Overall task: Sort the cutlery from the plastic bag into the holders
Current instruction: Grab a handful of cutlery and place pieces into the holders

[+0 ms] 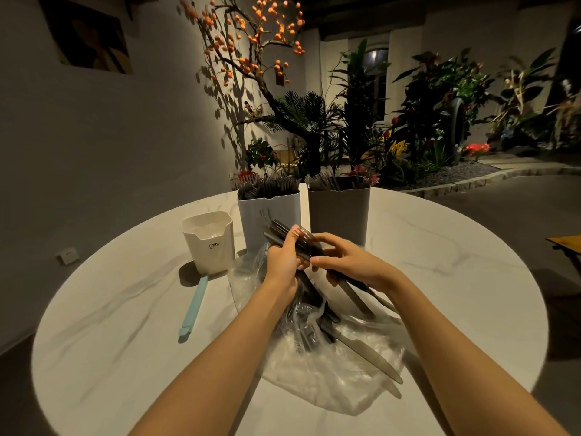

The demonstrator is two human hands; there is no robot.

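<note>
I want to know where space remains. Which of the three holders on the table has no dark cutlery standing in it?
The small cream holder at the left. The taller white holder and grey holder behind both hold dark cutlery.

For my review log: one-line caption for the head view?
Both hands grip dark cutlery above plastic bag, before three holders.

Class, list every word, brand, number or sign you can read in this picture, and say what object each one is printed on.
"CRBW": printed in dark letters on the front of the small white holder.
A smaller line beneath it on the same holder is too small to read.
The tall white holder bears faint marks, not legible as text.
Nothing else readable: the grey holder and the bag show no text.
</note>
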